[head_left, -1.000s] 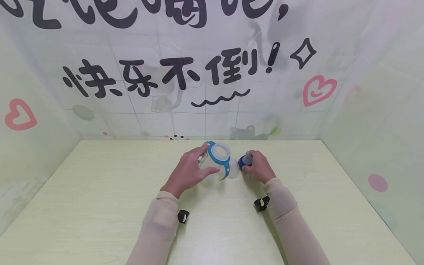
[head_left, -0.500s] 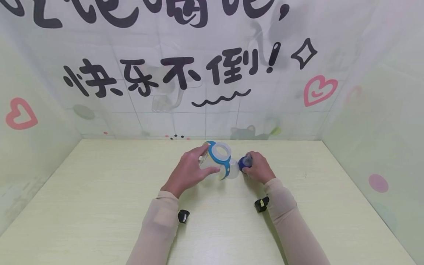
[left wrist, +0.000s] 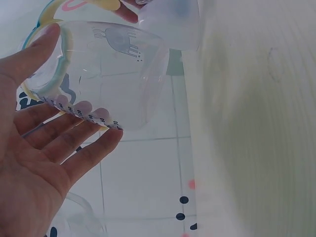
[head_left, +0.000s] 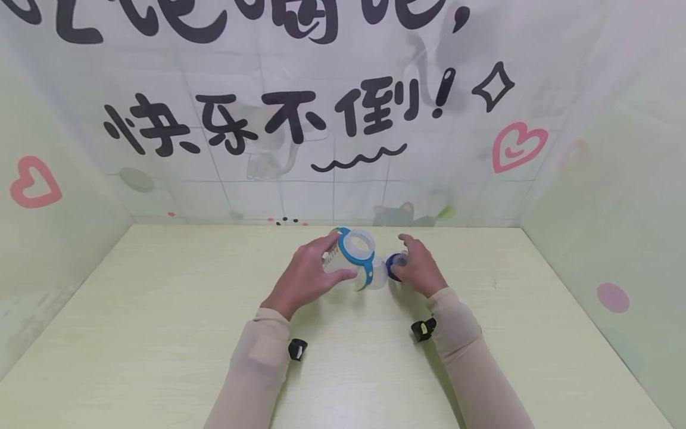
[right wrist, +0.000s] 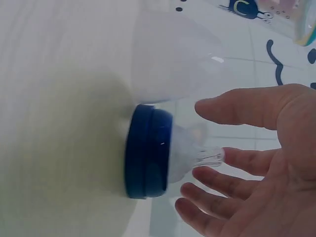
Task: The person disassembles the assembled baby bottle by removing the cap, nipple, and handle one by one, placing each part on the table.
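My left hand [head_left: 302,277] grips a clear baby bottle [left wrist: 113,74] by its side, thumb on one side and fingers on the other. Measuring marks run along the bottle, and a blue ring with handles [head_left: 367,273] circles its neck. The bottle is tilted with its mouth uncapped, off the table. To the right, a dark blue bottle collar [right wrist: 148,153] with a clear nipple [right wrist: 185,155] stands upright on the table. My right hand [head_left: 422,269] hovers around the nipple with fingers spread; whether a fingertip touches it I cannot tell. A translucent domed cap [right wrist: 173,59] stands beside the collar.
The pale wooden table [head_left: 161,345] ends at a printed back wall [head_left: 300,196] just behind the bottle parts. Side walls [head_left: 611,250] border it left and right. Black wrist cameras [head_left: 297,350] sit under both forearms.
My right hand has let go of the blue collar and nipple; its fingers have spread and lifted slightly. The left hand still holds the bottle in the same place.
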Demonstrator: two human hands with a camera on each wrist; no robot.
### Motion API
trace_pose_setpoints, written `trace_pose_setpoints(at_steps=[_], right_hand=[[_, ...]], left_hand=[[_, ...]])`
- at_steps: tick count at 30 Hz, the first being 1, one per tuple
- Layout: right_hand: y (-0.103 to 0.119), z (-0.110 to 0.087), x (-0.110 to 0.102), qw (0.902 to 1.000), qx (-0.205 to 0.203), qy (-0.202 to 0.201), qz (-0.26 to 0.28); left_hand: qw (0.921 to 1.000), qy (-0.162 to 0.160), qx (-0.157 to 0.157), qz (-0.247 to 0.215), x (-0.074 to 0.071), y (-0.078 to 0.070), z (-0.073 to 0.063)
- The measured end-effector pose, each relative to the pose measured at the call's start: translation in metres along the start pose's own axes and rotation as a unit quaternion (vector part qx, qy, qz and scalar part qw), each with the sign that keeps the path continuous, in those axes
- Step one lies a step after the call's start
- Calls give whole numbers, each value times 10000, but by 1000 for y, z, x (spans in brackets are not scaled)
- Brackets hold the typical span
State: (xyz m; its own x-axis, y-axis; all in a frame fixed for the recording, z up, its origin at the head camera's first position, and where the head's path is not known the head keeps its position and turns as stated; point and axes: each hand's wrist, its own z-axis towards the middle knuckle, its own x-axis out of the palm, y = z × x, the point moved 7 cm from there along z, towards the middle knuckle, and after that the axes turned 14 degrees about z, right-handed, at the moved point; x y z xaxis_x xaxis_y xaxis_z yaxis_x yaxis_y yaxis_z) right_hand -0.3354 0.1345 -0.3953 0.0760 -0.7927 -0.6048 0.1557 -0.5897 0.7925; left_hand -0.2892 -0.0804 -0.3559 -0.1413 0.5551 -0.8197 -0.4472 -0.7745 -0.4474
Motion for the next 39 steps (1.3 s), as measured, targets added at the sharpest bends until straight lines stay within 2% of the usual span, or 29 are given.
trace_pose_setpoints(at_steps=[6, 10, 13, 18, 24, 39], right_hand=[[22, -4, -9, 9969, -636, -268, 389], [40, -8, -11, 9886, -1189, -207, 899], [50, -11, -13, 9821, -1424, -157, 1224], [57, -13, -14, 9729, -1592, -71, 1675], [63, -14, -10, 9602, -1725, 332, 2172], [68, -16, -2, 9552, -1866, 681, 2196]], left_hand=[[10000, 4, 2, 7, 0, 0, 0], [10000, -33, 49, -36, 0, -1, 1], [10000, -22, 11, -46, 0, -1, 1], [10000, 35, -81, -17, 1, 0, 0], [10000, 18, -26, -23, 2, 0, 1], [9999, 21, 91, -113, 1, -2, 2]])
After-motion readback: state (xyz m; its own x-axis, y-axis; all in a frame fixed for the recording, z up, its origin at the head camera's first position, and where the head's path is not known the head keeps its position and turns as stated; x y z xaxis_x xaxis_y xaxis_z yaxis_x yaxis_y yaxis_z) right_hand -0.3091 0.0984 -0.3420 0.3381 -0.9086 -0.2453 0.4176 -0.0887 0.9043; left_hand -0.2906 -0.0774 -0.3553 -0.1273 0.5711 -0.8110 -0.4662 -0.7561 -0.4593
